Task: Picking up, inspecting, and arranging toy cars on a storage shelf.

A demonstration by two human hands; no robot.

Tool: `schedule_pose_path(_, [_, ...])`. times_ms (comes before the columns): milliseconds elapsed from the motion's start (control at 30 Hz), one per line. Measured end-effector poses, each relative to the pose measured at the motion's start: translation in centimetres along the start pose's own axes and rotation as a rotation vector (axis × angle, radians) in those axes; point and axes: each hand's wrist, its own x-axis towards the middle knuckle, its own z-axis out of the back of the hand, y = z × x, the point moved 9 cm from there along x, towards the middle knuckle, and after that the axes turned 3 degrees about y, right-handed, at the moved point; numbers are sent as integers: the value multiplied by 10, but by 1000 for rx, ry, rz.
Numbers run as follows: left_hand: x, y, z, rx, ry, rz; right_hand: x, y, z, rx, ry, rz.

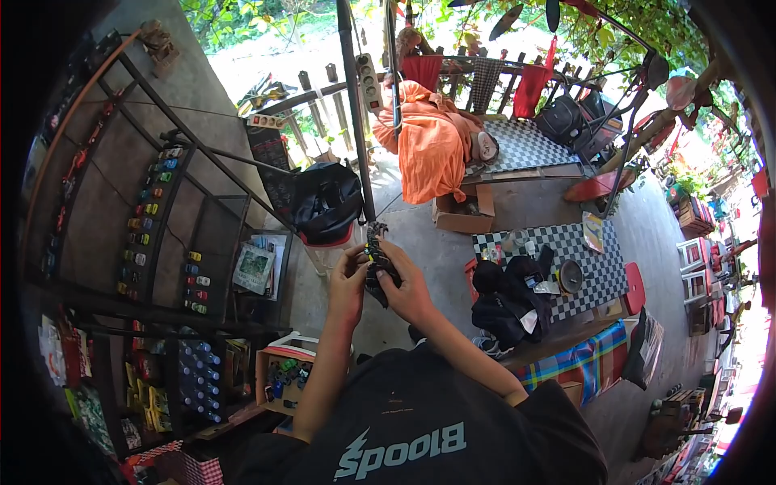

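A small dark toy figure with black ridged parts and a yellow patch (377, 267) is held up in front of my chest, between both hands. My left hand (347, 282) grips its left side with thumb and fingertips, near the yellow patch. Around its right side closes my right hand (406, 285), the thumb pressed on its front. The fingers hide part of the toy, so its exact kind cannot be told.
Shelves with rows of toy cars (145, 224) stand at the left, above a cardboard box of small toys (282, 376). A black bag (324, 197) lies ahead. To the right is a checkered table (597, 267). Another person in orange clothing (424, 145) is farther off.
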Motion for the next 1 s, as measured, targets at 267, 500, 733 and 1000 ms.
schedule_pose_path(267, [4, -4, 0, -8, -52, 2, 0, 1, 6, -24, -40, 30])
schedule_pose_path(500, [6, 7, 1, -13, 27, 56, 8, 1, 6, -22, -53, 46])
schedule_pose_path(733, [9, 7, 1, -124, 11, 37, 7, 2, 2, -4, -60, 39])
schedule_pose_path(1000, [7, 21, 14, -92, 47, 103, 3, 2, -3, -46, -42, 54])
